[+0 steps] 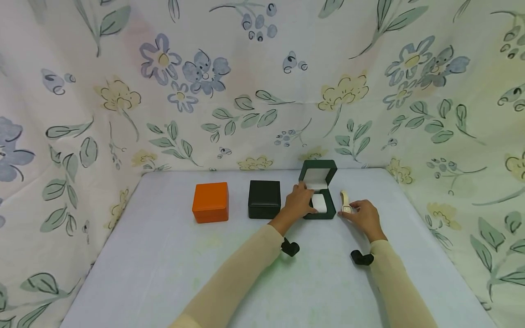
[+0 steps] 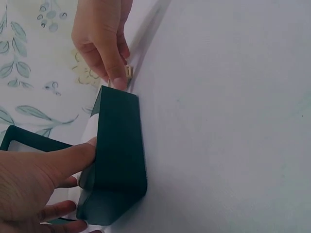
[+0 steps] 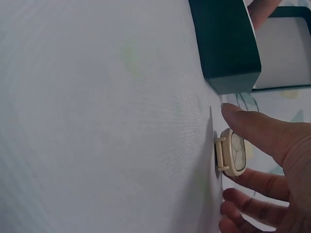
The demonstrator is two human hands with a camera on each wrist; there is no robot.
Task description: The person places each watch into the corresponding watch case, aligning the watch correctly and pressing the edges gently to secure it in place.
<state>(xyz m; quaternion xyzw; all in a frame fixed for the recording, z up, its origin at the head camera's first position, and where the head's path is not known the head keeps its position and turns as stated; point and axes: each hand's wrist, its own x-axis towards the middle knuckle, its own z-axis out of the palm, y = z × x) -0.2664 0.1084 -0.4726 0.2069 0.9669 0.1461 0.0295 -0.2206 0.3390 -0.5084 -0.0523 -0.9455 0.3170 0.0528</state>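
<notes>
A dark green watch box (image 1: 331, 210) stands with its lid (image 1: 317, 164) raised, and a white cushion (image 1: 319, 203) sits inside. My left hand (image 1: 298, 201) holds the box at its left side. In the left wrist view its thumb (image 2: 80, 158) reaches over the rim to the white cushion, and the other fingers bend near the box's left edge. Just right of the box lies a pale gold wristwatch (image 1: 345, 199) with its strap stretched toward the back. My right hand (image 1: 365, 217) pinches the case, its thumb (image 3: 257, 128) on one side and index finger (image 3: 265, 184) on the other.
Left of the green box stand a closed black box (image 1: 264, 200) and a closed orange box (image 1: 210, 202), in a row on the white tabletop (image 1: 164, 273). A floral cloth (image 1: 254, 127) hangs along the table's back and sides. Black camera mounts (image 1: 362, 258) sit at both wrists.
</notes>
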